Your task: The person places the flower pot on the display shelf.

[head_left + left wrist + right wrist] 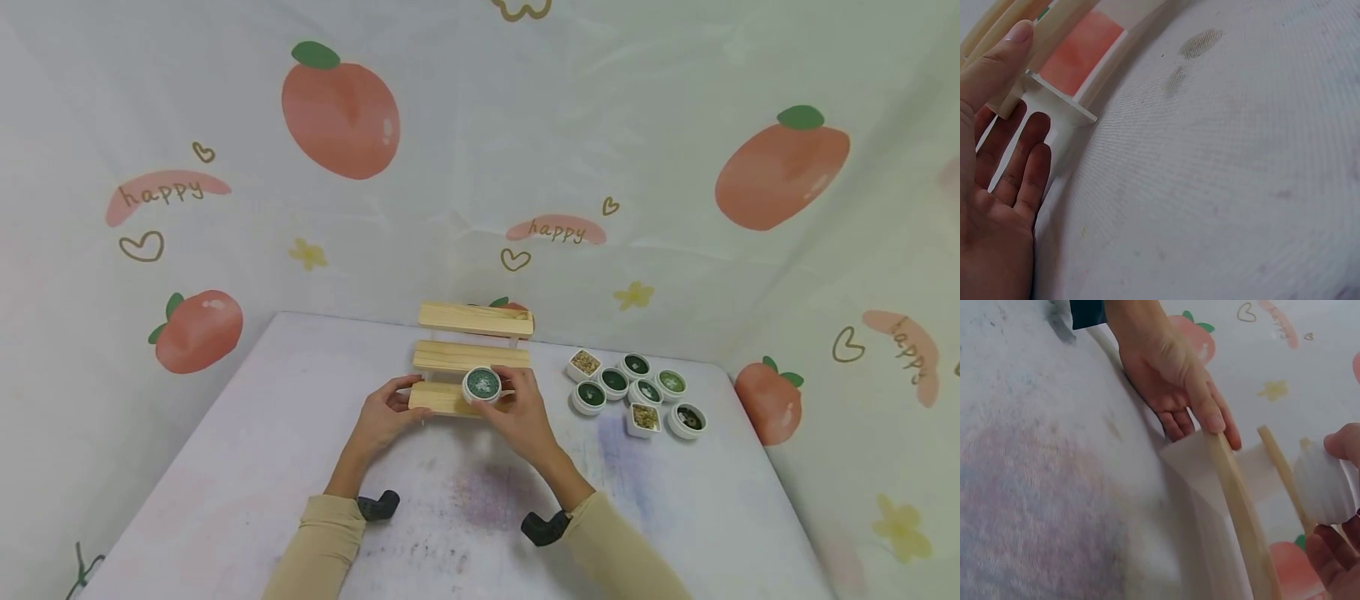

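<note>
Beige sleeves (318, 542) fill the near edge, a black wrist mount (546, 528) beside each cuff, and beyond them both hands are busy! Left hand (382, 414) has the front left corner of a three-step wooden stand (471, 357) — thumb on top of the lowest board's end, fingers curled beneath. Over to the right hand (521, 412): thumb and fingers pinch a round white pot (482, 384), its green, pale-flecked top facing up, right at the lowest step's right half. Touching the board or just above it? Cannot tell from here. Out to the right on the white table (225, 467), a loose cluster — six round pots (589, 398) with green or dark tops, two square pots (643, 420) topped with tan bits. Behind it all, a fruit-and-hearts backdrop (450, 150) reading "happy".
</note>
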### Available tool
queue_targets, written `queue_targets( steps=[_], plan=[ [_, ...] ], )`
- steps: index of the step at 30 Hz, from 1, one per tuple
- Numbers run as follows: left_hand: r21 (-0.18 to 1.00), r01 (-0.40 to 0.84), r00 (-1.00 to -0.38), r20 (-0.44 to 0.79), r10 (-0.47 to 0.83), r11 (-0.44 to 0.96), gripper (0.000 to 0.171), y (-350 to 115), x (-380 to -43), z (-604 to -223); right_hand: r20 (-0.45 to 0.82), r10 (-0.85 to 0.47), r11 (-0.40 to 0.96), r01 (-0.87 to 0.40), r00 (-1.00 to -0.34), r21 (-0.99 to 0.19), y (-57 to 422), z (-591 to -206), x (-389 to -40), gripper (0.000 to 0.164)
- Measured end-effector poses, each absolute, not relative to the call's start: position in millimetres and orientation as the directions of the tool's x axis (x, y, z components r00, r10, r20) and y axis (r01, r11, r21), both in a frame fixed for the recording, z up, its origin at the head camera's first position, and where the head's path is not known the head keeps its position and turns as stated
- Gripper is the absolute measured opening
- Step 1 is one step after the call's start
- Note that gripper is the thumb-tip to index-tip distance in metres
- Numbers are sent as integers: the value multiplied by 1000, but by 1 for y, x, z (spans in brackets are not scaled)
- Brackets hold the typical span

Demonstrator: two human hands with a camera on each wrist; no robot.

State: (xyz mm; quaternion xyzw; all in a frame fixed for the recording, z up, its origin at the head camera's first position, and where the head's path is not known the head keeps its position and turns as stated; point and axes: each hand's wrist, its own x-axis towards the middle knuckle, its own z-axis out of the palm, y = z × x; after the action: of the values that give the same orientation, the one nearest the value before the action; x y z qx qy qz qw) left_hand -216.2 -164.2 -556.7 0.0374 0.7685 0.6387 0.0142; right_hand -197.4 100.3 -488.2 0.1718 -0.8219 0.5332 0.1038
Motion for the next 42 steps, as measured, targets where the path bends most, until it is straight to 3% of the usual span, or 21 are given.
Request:
queue_targets(
  steps=[14,23,42],
  plan=[
    [981,45,-996,30,79,186,69,-165,-216,-556,330,-276,401,-420,-903,-814,58,-501,-204,60],
    [979,48,-996,32,80,198,68,-166,-217,-556,328,-286,375,-420,-900,-826,45,-505,-206,58],
    [978,22,-997,6,73,206,68,-165,-216,-558,336,-257,473,-421,-906,-774,38,-512,-206,55]
  ],
)
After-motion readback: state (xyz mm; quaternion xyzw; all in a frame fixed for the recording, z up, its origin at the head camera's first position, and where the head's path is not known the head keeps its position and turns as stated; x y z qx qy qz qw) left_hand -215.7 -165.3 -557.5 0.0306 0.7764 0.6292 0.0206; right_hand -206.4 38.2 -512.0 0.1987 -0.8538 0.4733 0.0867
